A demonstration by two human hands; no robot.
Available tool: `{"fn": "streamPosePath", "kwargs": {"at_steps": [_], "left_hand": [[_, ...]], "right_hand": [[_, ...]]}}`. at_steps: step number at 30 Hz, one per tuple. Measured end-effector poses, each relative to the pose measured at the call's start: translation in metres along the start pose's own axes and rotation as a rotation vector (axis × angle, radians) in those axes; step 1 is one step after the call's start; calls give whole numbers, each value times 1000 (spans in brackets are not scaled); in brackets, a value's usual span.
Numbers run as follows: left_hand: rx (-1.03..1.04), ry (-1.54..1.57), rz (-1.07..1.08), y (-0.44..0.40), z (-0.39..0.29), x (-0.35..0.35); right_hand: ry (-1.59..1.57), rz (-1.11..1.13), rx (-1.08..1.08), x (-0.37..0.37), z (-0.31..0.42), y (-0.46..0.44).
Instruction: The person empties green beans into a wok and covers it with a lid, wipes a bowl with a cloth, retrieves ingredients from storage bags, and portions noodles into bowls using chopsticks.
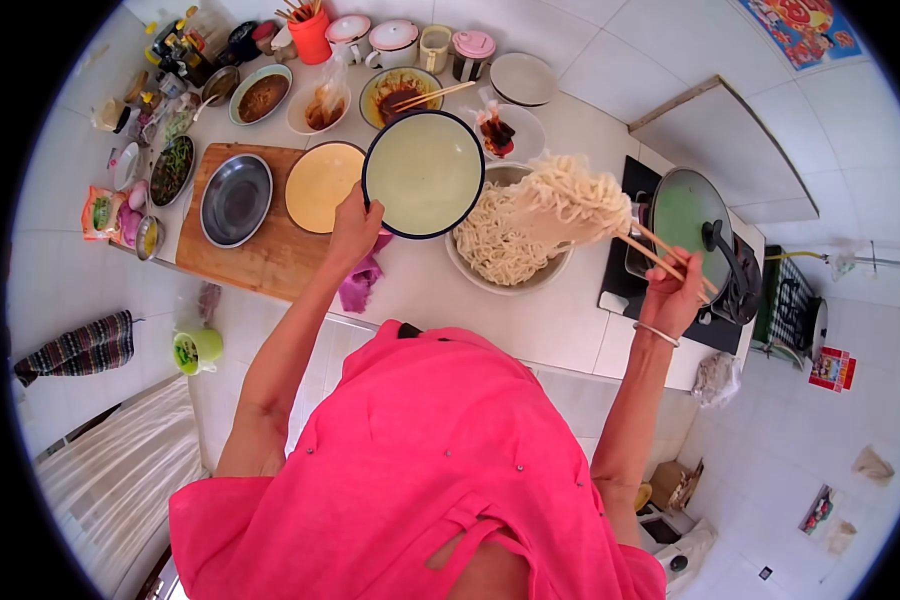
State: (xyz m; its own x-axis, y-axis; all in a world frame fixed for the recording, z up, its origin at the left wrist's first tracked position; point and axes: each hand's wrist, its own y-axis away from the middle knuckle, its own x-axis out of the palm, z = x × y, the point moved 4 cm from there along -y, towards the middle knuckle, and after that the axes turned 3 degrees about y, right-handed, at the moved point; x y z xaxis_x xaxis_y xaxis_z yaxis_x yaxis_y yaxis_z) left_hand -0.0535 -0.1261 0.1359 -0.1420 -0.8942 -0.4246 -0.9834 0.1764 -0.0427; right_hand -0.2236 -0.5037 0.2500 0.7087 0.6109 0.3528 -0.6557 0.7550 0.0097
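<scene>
My left hand (355, 225) grips the rim of a pale green bowl with a dark edge (424, 175), which is tilted so its inside shows. In my right hand (673, 292) is a pair of wooden chopsticks (660, 258), the fingers closed round them. A thick clump of noodles (575, 195) hangs from the chopstick tips, above the right side of a large metal bowl (510, 289). More noodles (500, 235) lie in that metal bowl. The green bowl is held to the left of the clump, apart from it.
A cutting board (235, 270) at the left carries a metal basin (236, 200) and a yellow round dish (322, 187). Sauce bowls, lidded cups and bottles line the back. At the right, a lidded pan (688, 225) sits on the stove. A purple cloth (360, 283) lies near the front edge.
</scene>
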Motion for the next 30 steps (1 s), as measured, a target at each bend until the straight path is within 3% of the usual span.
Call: {"fn": "streamPosePath", "kwargs": {"at_steps": [4,7,9,11,17,21,24,30], "left_hand": [[-25,12,-24,4,9,-5],[-35,132,-54,9,42,-8],[-18,174,-80,16,60,-11],[-144,225,-47,31,42,-19],[-304,271,-20,78,62,-36],[-333,195,-29,106,72,-42],[-441,239,14,118,61,-43],[-411,199,4,136,63,-47]], "right_hand": [[57,21,-75,14,25,4],[392,68,-133,29,23,15],[556,191,-63,41,0,28],[674,312,-36,34,-28,28],[649,200,87,-18,-70,-10],[664,293,93,-27,-158,-18],[371,28,306,-47,-220,-12],[138,-158,447,-60,-239,-4]]}}
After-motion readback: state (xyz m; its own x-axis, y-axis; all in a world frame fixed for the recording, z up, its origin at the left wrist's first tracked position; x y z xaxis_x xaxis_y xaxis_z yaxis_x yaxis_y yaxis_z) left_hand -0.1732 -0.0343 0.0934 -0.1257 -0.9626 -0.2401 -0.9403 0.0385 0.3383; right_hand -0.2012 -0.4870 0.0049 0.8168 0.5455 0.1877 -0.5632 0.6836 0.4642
